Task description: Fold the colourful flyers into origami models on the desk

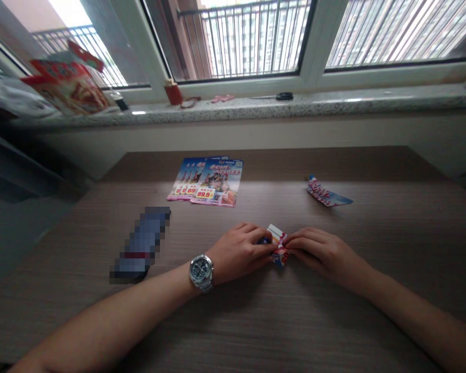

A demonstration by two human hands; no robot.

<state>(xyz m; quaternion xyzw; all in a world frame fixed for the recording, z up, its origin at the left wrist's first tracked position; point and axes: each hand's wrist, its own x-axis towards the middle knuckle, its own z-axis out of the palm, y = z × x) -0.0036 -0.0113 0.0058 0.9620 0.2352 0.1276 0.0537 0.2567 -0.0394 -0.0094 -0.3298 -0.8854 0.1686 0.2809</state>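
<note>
Between my two hands is a small folded paper flyer [281,255], printed in blue, red and white, with one white flap pointing up. My left hand [245,249], with a steel watch [201,272] on its wrist, pinches the flyer's left side. From the other side, the fingertips of my right hand [323,254] press together on its right edge. The fingers partly cover the folds. Farther back on the right lies a folded piece of the same kind of printed paper [328,194], its tip tilted upward.
Several flat flyers [217,182] overlap at the back of the wooden table [404,217]. A pixelated dark phone-like object [142,246] lies left of my left hand. On the stone windowsill [233,110] are scissors [283,96], a red lighter-like item [173,93] and a red food bag [72,88].
</note>
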